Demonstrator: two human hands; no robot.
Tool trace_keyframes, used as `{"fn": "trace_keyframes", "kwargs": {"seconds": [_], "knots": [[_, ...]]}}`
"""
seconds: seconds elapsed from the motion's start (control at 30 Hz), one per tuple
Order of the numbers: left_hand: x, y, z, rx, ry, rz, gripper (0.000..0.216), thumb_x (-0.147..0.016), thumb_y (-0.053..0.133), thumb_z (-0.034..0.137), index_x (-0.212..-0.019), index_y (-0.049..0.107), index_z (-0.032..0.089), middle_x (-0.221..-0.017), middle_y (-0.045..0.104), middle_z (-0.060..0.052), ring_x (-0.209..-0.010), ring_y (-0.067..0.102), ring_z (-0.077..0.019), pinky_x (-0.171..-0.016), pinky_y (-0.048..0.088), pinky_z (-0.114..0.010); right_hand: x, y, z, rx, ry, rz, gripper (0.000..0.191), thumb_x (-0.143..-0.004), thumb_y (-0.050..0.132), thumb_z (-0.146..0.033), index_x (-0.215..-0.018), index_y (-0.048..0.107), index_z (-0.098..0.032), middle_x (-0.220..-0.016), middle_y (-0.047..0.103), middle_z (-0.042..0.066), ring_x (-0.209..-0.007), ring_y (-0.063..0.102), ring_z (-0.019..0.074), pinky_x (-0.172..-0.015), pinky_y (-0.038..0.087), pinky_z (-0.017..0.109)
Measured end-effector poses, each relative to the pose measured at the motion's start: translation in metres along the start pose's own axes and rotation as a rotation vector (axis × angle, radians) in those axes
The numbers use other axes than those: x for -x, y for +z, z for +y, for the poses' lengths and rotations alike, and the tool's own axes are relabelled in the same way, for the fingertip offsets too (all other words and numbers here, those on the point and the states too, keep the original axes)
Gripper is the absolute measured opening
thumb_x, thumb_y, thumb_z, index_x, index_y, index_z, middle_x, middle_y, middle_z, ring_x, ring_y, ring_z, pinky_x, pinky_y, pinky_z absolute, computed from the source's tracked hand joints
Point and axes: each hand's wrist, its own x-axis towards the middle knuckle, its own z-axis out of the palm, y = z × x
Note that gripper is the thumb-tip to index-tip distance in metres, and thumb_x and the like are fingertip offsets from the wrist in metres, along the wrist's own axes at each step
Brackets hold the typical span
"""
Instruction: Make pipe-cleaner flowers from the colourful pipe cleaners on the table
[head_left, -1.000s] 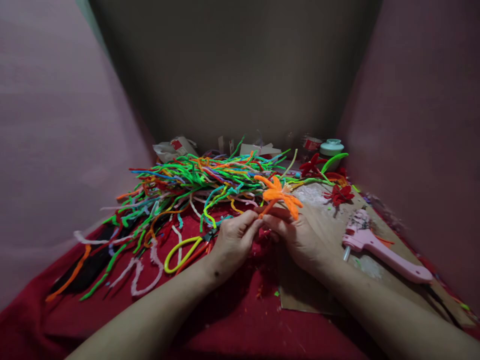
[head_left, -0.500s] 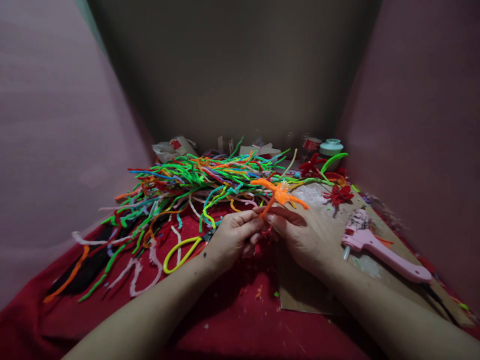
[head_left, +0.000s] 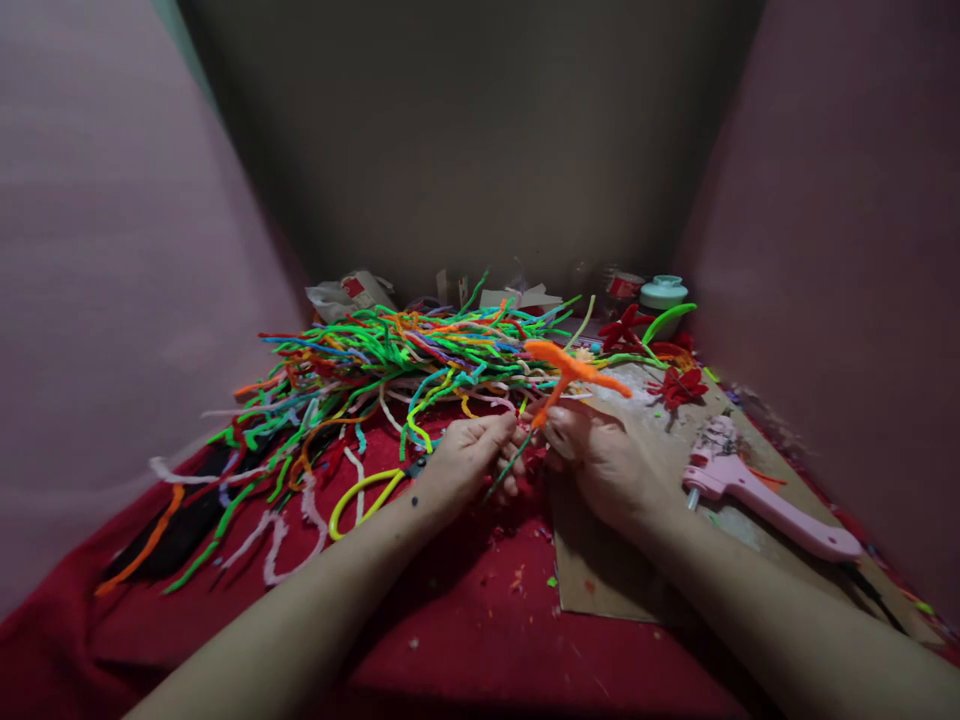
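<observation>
An orange pipe-cleaner flower (head_left: 574, 370) is held up between my hands, its fuzzy petals spread and its underside toward me. From it a thin dark green stem (head_left: 511, 466) slants down to the left. My right hand (head_left: 600, 455) pinches the flower by the end of its lowest petal. Loosely curled around the stem are the fingers of my left hand (head_left: 480, 455); how firmly they grip cannot be made out. Beside my left wrist lie yellow-handled pliers or cutters (head_left: 364, 503), their head partly hidden.
A large heap of coloured pipe cleaners (head_left: 405, 350) covers the back left. At right, a pink glue gun (head_left: 772, 505) rests on a cardboard sheet (head_left: 600, 580), near a red pipe-cleaner flower (head_left: 677, 388). Behind stands a light-blue-lidded jar (head_left: 664, 292). Red cloth (head_left: 465, 640) covers the table.
The orange flower has been turned over: its pale centre no longer faces me and the green stem now shows. My hands have moved slightly apart.
</observation>
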Motion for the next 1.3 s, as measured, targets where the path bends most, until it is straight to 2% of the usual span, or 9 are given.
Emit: {"fn": "trace_keyframes", "kwargs": {"seconds": [0.17,0.27,0.37,0.5,0.63,0.7,0.9,1.13,1.3], "knots": [[-0.012,-0.008,-0.010,-0.034,-0.030,0.076,0.030,-0.080,0.049,0.044,-0.076,0.056,0.015,-0.051,0.048,0.005,-0.035,0.039,-0.0055,-0.036,0.030,-0.017,-0.008,-0.007,0.001,-0.204,0.069,0.020,0.014,-0.073,0.057,-0.030,-0.078,0.065,-0.019,-0.062,0.058,0.001,-0.051,0.047,0.0116,-0.041,0.031,0.022],[-0.017,-0.011,-0.015,-0.299,0.059,0.110,0.027,-0.080,0.049,0.038,-0.066,0.055,0.015,-0.048,0.043,0.006,-0.039,0.036,-0.0058,-0.040,0.027,-0.018,-0.008,-0.008,0.002,-0.178,0.037,0.021,0.014,-0.073,0.058,-0.030,-0.078,0.065,-0.019,-0.057,0.055,-0.001,-0.050,0.045,0.0112,-0.041,0.030,0.022],[-0.018,-0.012,-0.018,-0.674,0.252,0.120,0.027,-0.079,0.050,0.030,-0.056,0.053,0.016,-0.051,0.047,0.003,-0.050,0.042,-0.0085,-0.051,0.032,-0.020,-0.007,-0.007,0.004,-0.130,-0.015,0.008,0.015,-0.073,0.060,-0.032,-0.069,0.061,-0.017,-0.054,0.050,-0.002,-0.046,0.039,0.0087,-0.040,0.027,0.021],[-0.017,-0.012,-0.021,-0.910,0.371,0.127,0.024,-0.082,0.047,0.028,-0.064,0.059,0.016,-0.057,0.054,0.001,-0.055,0.046,-0.0102,-0.058,0.035,-0.021,-0.008,-0.008,0.005,-0.060,-0.061,0.051,0.018,-0.073,0.059,-0.034,-0.067,0.056,-0.017,-0.054,0.049,-0.003,-0.044,0.038,0.0075,-0.038,0.025,0.021],[-0.016,-0.014,-0.021,-0.800,0.497,0.274,0.022,-0.086,0.043,0.028,-0.089,0.062,0.018,-0.084,0.066,-0.003,-0.075,0.057,-0.0132,-0.073,0.041,-0.023,-0.009,-0.010,0.004,0.040,-0.079,0.169,0.019,-0.072,0.059,-0.032,-0.062,0.051,-0.018,-0.047,0.043,-0.005,-0.040,0.033,0.0066,-0.037,0.024,0.021],[-0.016,-0.014,-0.020,-0.764,0.535,0.342,0.023,-0.087,0.042,0.028,-0.093,0.062,0.018,-0.091,0.066,-0.004,-0.082,0.058,-0.0137,-0.077,0.042,-0.024,-0.010,-0.012,0.005,0.075,-0.070,0.206,0.019,-0.071,0.058,-0.034,-0.062,0.051,-0.019,-0.046,0.043,-0.006,-0.039,0.033,0.0066,-0.037,0.023,0.021],[-0.019,-0.017,-0.020,-0.797,0.523,0.416,0.018,-0.084,0.046,0.025,-0.083,0.062,0.018,-0.084,0.067,-0.003,-0.073,0.057,-0.0133,-0.072,0.041,-0.023,-0.011,-0.015,0.007,0.104,-0.057,0.225,0.019,-0.069,0.059,-0.037,-0.066,0.053,-0.019,-0.049,0.049,-0.005,-0.041,0.037,0.0080,-0.037,0.022,0.022],[-0.029,-0.027,-0.021,-0.659,0.440,0.485,0.018,-0.079,0.046,0.023,-0.075,0.062,0.015,-0.072,0.062,-0.002,-0.071,0.054,-0.0137,-0.069,0.039,-0.023,-0.007,-0.009,0.003,0.083,-0.084,0.186,0.019,-0.068,0.060,-0.035,-0.060,0.050,-0.020,-0.049,0.043,-0.006,-0.042,0.033,0.0080,-0.039,0.023,0.023],[-0.026,-0.025,-0.011,-0.526,0.411,0.439,0.022,-0.079,0.048,0.032,-0.073,0.059,0.014,-0.059,0.052,0.002,-0.056,0.046,-0.0094,-0.057,0.037,-0.021,-0.005,-0.007,0.005,0.078,-0.087,0.156,0.018,-0.069,0.060,-0.033,-0.062,0.051,-0.019,-0.052,0.042,-0.006,-0.043,0.032,0.0075,-0.039,0.023,0.022]]}}
